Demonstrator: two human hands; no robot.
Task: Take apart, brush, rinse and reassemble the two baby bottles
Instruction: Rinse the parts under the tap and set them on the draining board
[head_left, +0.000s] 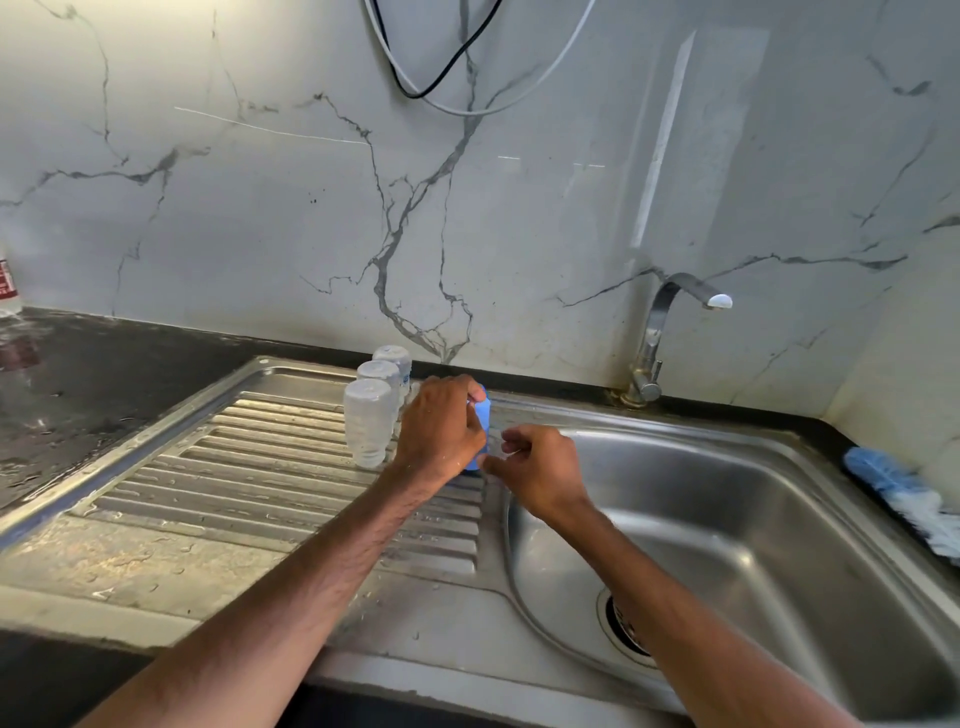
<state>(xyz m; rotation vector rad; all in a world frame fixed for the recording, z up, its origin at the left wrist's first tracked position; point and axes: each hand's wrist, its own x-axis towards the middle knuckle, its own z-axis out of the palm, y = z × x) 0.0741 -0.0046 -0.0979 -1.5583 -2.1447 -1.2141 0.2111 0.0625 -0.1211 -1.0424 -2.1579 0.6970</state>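
Left hand (441, 426): fingers curled right round a blue bottle part (483, 421), held upright over the inner edge of the drainboard (260, 467), just beside the sink basin (753, 493). Only a strip of blue shows past the knuckles, so I cannot tell if it is a collar or a cap.

Right hand (540, 467): fingers curled, thumb tip at the lower end of the blue part. Something clear may sit between the fingertips, but I cannot tell if it holds anything.

Three clear bottle pieces (369, 421) stand upside down in a row on the drainboard, just behind and left of the left hand, close together and apart from it.

Handling, my judgement:
- Blue part: light, stiff plastic. Skin and steel show water drops, so I expect it to be slick. A full wrap round the side wall, as now, suits twisting.
- Any teat would be soft and would fold under a pinch, so I would take it by the thicker base flange.
- Clear pieces: light, hollow, top-heavy when inverted on the ribs. A brush of the wrist would likely topple them. I would take each round the mid-body, not the rim.

Also noted: bottle brush (898, 493) lies on the sink's right rim, well apart from both hands. Tap (670, 322) shows no water running. The dark surface (104, 389) to the left is wet
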